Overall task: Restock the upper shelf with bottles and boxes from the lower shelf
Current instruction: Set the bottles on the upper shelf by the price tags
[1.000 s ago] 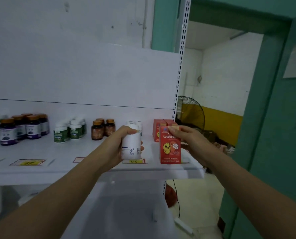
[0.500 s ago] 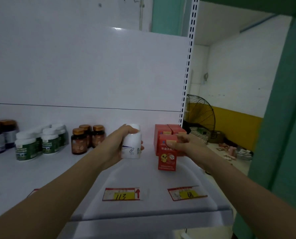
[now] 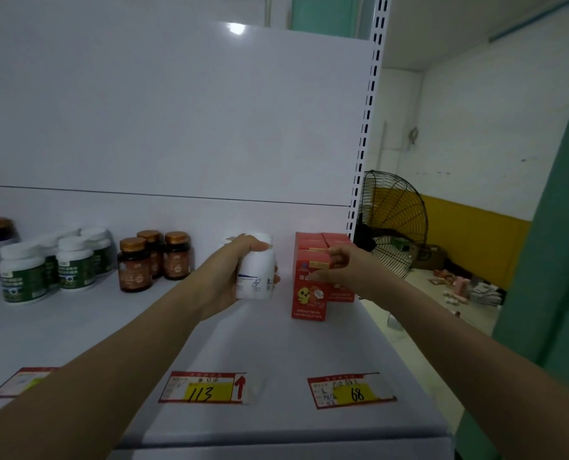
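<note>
Left grip [image 3: 225, 277] around white blue-marked bottle [image 3: 257, 272]

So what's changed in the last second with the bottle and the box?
Both hands carried their items from the front edge of the shelf deeper in. The red box now stands before the other red boxes, the right hand still gripping its top. The left hand still holds the white bottle. The brown bottles and green-labelled jars stayed put.

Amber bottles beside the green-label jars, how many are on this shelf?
3 amber bottles, clustered on the shelf: one in front, one behind it, partly covered, one at the back right. More may be hidden behind them.
</note>
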